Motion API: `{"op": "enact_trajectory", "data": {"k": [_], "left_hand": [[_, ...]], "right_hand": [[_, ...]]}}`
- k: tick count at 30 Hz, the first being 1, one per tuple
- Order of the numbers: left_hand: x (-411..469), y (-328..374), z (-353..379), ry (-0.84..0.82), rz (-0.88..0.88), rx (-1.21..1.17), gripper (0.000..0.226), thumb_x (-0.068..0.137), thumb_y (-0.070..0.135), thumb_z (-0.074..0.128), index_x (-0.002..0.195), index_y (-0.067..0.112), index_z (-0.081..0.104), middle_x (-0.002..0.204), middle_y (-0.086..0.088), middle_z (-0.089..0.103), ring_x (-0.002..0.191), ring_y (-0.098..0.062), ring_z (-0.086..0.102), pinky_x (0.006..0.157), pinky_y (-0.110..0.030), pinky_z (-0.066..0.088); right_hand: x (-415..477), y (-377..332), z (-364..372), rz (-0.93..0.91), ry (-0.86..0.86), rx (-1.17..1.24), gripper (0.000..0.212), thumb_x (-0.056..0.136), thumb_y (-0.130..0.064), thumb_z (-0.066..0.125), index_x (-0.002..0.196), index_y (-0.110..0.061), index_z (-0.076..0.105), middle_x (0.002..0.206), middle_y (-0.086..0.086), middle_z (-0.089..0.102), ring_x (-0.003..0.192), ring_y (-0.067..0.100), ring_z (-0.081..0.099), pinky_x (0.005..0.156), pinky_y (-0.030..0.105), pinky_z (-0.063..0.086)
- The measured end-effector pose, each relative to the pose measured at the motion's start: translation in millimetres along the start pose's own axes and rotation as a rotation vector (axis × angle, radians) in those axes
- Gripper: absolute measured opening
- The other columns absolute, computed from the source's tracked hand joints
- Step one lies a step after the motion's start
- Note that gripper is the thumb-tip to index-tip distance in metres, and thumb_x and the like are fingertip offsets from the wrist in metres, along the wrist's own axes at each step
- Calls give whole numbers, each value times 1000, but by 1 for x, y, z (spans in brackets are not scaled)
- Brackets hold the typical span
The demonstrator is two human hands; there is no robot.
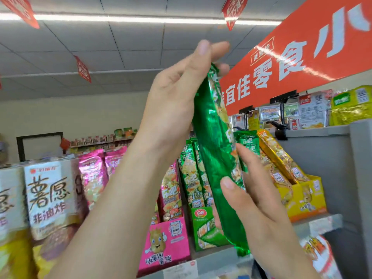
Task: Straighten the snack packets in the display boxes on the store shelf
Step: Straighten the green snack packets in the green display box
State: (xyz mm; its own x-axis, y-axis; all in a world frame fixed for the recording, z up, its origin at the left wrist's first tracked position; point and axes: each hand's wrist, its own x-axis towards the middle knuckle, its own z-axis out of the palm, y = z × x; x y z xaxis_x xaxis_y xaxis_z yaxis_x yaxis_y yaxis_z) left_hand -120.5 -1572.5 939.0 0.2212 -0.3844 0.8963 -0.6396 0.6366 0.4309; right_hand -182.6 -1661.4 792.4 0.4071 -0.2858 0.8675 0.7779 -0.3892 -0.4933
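- While the green snack packet (pixel 211 148) is held up in front of the store shelf (pixel 221 256), its long body is kept nearly upright, with the top end leaned a little to the left and one narrow edge turned toward the camera.
- The left grip (pixel 177 93) is closed on the top end of the packet: the thumb and fingers are curled round it from both sides.
- The right grip (pixel 257 194) is closed on the lower half: the thumb is pressed against the plain green side, and the fingers are laid along the printed side.
- The packet is held in the air, clear of the boxes and in front of the green display box (pixel 203 224). Whether its bottom end touches the shelf cannot be told.
- More green packets (pixel 191 174) are stood upright in the green display box.
- A pink display box (pixel 167 238) is set just to the left of the green one, with packets stood in it.
- A yellow display box (pixel 306 198) is set to the right, and the gold packets (pixel 281 158) in it are leaned to the left.
- Pink bags (pixel 92 170) and white cartons (pixel 48 198) with brown lettering are lined up farther left.
- An orange banner (pixel 302 53) with white characters is mounted above the shelf.
- Red tags (pixel 82 69) are hung from the ceiling.
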Motion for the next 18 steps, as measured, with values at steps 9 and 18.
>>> {"op": "enact_trajectory", "data": {"k": [9,18], "left_hand": [[-56,-44,22,294,-240,-110,31,85,43,63,76,18,79,83,6,75,77,-7,65,86,-30,52],[-87,-68,38,365,-437,-254,40,71,54,68,89,19,77,87,2,70,73,-17,54,69,-36,44]], "right_hand": [[-59,4,-13,389,46,251,56,55,-33,82,110,-36,73,96,-4,76,77,5,69,71,18,50],[-82,6,-36,438,93,19,51,71,-42,66,121,-37,61,116,-29,66,114,-14,55,88,0,39]]}}
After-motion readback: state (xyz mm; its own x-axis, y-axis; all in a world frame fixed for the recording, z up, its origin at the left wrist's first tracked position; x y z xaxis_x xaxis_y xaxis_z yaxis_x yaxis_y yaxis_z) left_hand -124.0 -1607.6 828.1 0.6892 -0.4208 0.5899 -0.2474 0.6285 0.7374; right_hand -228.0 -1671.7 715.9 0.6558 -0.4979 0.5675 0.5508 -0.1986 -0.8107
